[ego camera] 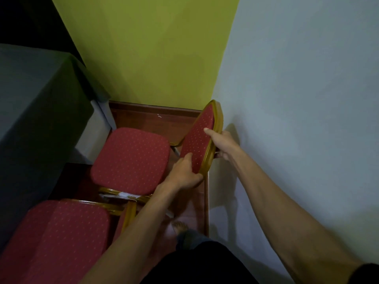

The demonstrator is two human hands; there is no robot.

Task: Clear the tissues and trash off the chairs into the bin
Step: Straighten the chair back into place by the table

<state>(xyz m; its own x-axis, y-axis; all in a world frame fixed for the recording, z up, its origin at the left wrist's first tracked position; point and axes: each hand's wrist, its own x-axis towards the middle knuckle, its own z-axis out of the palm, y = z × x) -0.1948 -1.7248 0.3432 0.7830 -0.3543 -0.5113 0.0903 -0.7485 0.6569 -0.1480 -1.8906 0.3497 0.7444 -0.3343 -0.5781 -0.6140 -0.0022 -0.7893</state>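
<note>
A red padded chair with a gold frame stands in the corner; its seat (131,160) shows no tissue or trash on it. Both my hands grip its backrest (200,138). My left hand (185,174) holds the lower near edge of the backrest, thumb on the red padding. My right hand (220,143) clasps the gold frame higher up, thumb in front and fingers behind. A second red chair (59,236) stands nearer, at the lower left. A white scrap (123,195) lies under the far chair's front rail. No bin is in view.
A table under a dark grey cloth (39,111) stands close on the left. A green wall (153,48) closes the far end and a white wall (303,99) runs along the right. My bare foot (180,227) is on the wooden floor (151,119).
</note>
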